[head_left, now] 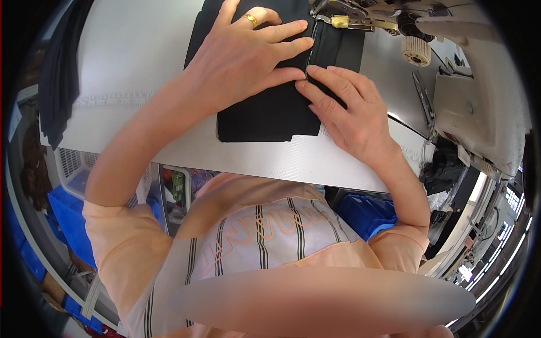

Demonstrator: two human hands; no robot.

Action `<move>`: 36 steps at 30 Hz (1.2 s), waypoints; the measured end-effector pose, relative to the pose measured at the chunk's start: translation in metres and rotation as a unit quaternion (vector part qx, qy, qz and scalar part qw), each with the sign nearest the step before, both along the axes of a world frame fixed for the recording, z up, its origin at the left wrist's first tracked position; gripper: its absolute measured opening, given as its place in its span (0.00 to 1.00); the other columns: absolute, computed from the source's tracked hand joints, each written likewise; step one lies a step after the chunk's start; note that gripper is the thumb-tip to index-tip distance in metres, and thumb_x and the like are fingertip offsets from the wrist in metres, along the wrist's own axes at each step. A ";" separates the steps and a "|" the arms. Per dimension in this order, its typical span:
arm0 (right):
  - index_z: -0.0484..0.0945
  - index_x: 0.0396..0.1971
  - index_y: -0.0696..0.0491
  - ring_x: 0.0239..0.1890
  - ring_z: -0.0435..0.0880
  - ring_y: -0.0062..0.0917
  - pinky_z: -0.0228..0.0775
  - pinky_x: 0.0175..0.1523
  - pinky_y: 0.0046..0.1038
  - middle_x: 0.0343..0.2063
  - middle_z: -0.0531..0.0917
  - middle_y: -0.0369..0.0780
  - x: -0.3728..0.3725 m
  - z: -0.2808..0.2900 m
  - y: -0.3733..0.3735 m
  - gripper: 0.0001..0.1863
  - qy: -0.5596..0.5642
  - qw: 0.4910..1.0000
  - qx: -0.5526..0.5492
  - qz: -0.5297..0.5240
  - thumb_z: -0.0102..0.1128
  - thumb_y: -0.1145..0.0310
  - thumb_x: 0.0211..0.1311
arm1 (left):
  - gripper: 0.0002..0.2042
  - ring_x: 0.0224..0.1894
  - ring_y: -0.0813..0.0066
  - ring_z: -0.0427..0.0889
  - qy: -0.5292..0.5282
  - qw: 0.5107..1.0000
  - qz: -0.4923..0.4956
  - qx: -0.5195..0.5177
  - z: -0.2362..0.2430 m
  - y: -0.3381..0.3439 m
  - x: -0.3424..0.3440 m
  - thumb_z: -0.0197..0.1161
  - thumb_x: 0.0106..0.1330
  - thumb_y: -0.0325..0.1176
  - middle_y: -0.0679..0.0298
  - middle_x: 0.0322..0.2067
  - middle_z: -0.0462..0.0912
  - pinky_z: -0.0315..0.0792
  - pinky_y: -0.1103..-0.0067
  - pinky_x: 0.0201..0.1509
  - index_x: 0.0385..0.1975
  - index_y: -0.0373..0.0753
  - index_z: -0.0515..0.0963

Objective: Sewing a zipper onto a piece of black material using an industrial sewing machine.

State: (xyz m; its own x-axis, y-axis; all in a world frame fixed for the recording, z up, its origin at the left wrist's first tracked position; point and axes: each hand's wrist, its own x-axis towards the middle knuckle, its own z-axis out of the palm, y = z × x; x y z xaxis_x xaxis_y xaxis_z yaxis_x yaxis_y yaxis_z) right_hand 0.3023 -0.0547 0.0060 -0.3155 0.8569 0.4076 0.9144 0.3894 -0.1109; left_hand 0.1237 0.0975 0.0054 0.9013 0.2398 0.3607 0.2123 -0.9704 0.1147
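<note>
Seen from above at a white table (141, 50): left hand (245, 53), gold ring (250, 20) on one finger, spread flat on a piece of black fabric (265, 115), fingers (290, 48) open and pressing down, tips at a folded edge with a thin light line running along it. Right hand (352, 115) flat on the same fabric from the other side, fingers (332, 76) extended, not pinching, tips meeting the left hand's at that edge. Fabric lying on the table, far end tucked under the presser foot (341, 21) of a white sewing machine (479, 101) at upper right. Dark cloth stack (59, 84) hanging off the table's left end. Below the table, blue bins (366, 214) and a white basket (76, 169). Peach striped shirt (259, 242) in the foreground.
</note>
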 end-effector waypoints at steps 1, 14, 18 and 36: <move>0.83 0.44 0.45 0.48 0.78 0.29 0.73 0.46 0.30 0.49 0.80 0.33 0.002 0.001 0.002 0.20 0.004 1.000 0.002 -0.001 0.67 0.69 0.45 | 0.21 0.54 0.68 0.75 -0.009 1.000 -0.005 0.000 0.001 0.001 0.002 0.66 0.59 0.47 0.75 0.58 0.77 0.53 0.50 0.67 0.52 0.49 0.80; 0.81 0.44 0.46 0.48 0.77 0.29 0.74 0.46 0.30 0.48 0.80 0.32 0.011 -0.001 0.018 0.22 0.007 1.000 0.018 -0.002 0.68 0.72 0.43 | 0.20 0.46 0.66 0.79 -0.062 0.994 -0.032 -0.079 0.004 0.016 0.015 0.70 0.55 0.40 0.61 0.48 0.82 0.79 0.76 0.43 0.46 0.37 0.81; 0.81 0.44 0.46 0.49 0.77 0.28 0.74 0.47 0.31 0.49 0.79 0.32 0.010 -0.002 0.017 0.22 0.011 1.000 0.017 -0.003 0.69 0.73 0.43 | 0.20 0.46 0.67 0.78 -0.067 0.996 -0.035 -0.057 0.004 0.015 0.015 0.69 0.56 0.40 0.61 0.49 0.82 0.78 0.75 0.42 0.46 0.38 0.81; 0.81 0.47 0.45 0.48 0.77 0.27 0.69 0.52 0.32 0.50 0.80 0.30 0.008 -0.003 0.014 0.23 -0.004 1.000 0.022 -0.014 0.69 0.71 0.46 | 0.18 0.47 0.72 0.77 -0.064 0.998 -0.004 -0.003 -0.003 0.010 0.009 0.69 0.55 0.43 0.66 0.48 0.83 0.68 0.69 0.48 0.43 0.43 0.83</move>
State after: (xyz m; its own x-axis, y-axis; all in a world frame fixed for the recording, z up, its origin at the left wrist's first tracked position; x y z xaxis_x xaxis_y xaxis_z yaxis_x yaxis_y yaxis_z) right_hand 0.3108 -0.0407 0.0026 -0.2940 0.8474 0.4422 0.9260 0.3671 -0.0877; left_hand 0.1324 0.1076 0.0023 0.8493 0.2360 0.4722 0.1884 -0.9711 0.1466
